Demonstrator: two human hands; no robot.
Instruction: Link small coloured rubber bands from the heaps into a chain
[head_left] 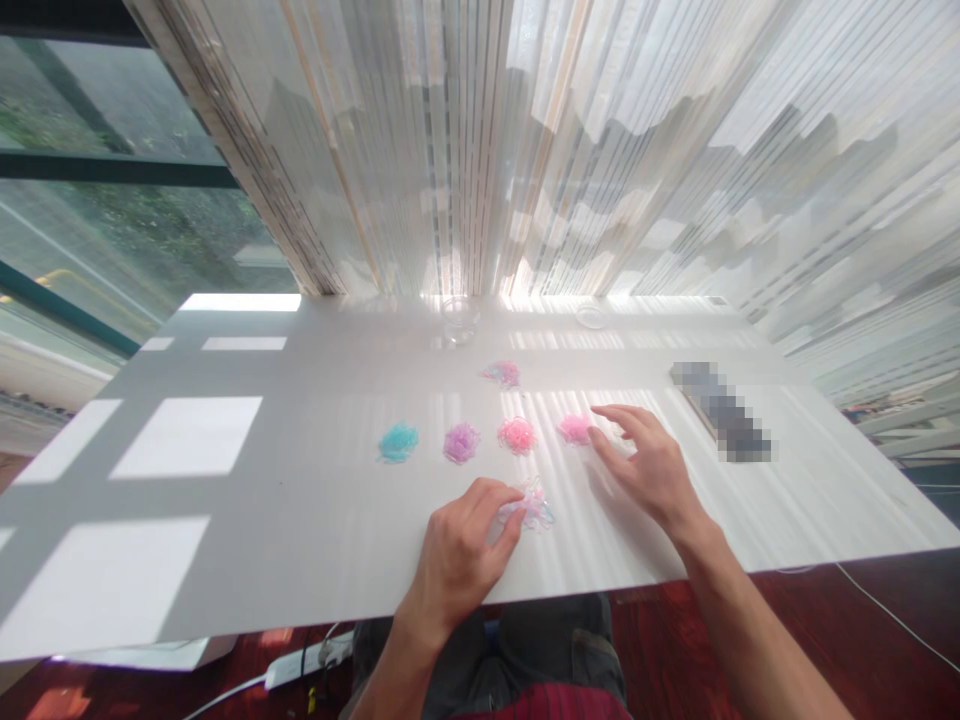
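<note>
Small piles of thin, band-like pieces lie on the white table [315,520]. In a row from left stand a teal pile [398,442], a purple pile [461,443], a coral pink pile [517,435] and a light pink pile [574,430]. Behind them is a mixed pile [504,374]; a pale mixed pile [534,508] lies nearest the body. My left hand [469,540] touches this pale pile's left edge, thumb and forefinger apart. My right hand [645,465] hovers at the light pink pile's right side, fingers spread. Pale pieces are partly hidden behind its fingers.
A clear round container [460,320] stands at the table's back edge, with a clear round lid [592,317] to its right. A blurred dark oblong object [721,412] lies at the right. A striped curtain [480,150] hangs behind the table. Below is a white power strip [307,661].
</note>
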